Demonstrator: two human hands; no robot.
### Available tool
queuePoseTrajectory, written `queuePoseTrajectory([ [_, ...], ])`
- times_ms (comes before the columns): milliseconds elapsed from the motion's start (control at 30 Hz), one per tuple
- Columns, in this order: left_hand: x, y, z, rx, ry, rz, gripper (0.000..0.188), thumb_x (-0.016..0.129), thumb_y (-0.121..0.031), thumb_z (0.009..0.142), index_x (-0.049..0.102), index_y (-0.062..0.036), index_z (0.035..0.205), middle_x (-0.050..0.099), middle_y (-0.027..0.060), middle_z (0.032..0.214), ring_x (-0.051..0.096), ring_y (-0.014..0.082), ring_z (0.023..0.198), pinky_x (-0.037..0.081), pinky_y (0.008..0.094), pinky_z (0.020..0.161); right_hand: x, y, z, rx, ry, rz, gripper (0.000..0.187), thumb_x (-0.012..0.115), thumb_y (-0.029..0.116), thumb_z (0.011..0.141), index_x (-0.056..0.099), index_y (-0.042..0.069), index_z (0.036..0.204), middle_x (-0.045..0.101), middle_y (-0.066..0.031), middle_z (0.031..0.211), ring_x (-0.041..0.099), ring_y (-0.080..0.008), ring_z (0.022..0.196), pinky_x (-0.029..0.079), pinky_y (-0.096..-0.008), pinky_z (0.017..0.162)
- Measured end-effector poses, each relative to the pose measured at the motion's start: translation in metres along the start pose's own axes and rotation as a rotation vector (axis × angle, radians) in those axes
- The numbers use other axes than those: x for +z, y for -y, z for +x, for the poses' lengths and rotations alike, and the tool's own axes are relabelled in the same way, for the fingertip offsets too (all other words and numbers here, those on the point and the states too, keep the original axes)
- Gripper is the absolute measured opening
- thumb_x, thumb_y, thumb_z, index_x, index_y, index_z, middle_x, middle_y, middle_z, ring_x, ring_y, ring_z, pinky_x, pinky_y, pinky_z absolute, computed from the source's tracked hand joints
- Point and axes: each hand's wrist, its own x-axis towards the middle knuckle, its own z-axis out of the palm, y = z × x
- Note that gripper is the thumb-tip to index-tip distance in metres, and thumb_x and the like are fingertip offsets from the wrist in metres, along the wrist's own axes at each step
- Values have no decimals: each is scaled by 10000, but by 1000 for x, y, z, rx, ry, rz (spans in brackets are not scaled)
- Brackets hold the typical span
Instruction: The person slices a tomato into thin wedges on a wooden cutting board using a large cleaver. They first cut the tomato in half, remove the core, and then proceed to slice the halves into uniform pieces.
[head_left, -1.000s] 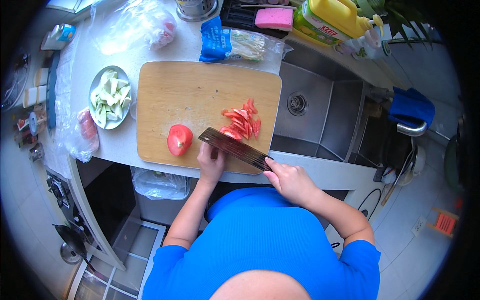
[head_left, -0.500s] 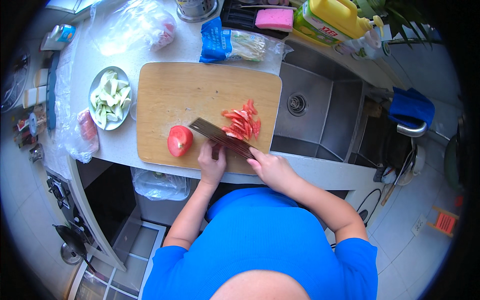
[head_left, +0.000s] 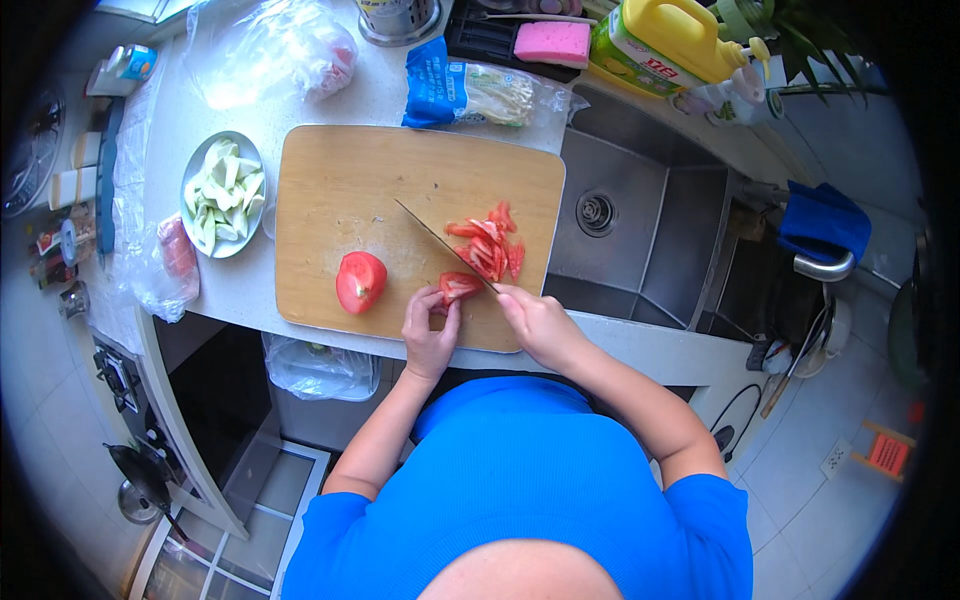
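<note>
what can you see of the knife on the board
The knife has a long, thin dark blade, seen edge-on, slanting across the wooden board. The right hand grips its hidden handle. The blade meets a tomato piece steadied by the left hand, beside the cut slices.

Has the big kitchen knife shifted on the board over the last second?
Yes. The steel-bladed kitchen knife has swung from lying flat near the wooden cutting board's front edge to standing on edge, tip pointing farther up the board, above a tomato piece.
</note>
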Motion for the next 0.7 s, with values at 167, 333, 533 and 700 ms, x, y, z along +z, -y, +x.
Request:
queuePoseTrajectory([
  [167,0,-1,2,-23,18,-1,258,702,21,781,546,4,986,573,170,1046,631,203,706,540,277,618,-36,20,-39,4,94,-57,359,496,271,961,586,-22,1146,663,-242,930,654,-396,809,537,-441,720],
  [333,-4,-6,7,17,38,32,260,696,31,776,546,12,988,575,159,1044,628,198,699,539,281,616,-50,19,-62,74,198,-151,367,500,284,959,580,-21,1146,666,-244,898,658,-396,776,543,-448,696],
  [533,-2,-3,7,19,29,17,230,700,27,767,558,13,947,595,156,1028,633,205,701,537,289,622,-39,14,-52,78,206,-169,388,492,305,959,572,-23,1150,665,-244,836,656,-403,742,542,-459,675],
  [700,-3,2,5,16,32,77,215,704,20,761,567,9,927,609,158,1023,641,216,707,534,296,614,-4,-4,-23,-35,128,-206,396,492,313,955,568,-19,1157,656,-245,791,652,-404,711,538,-471,649],
])
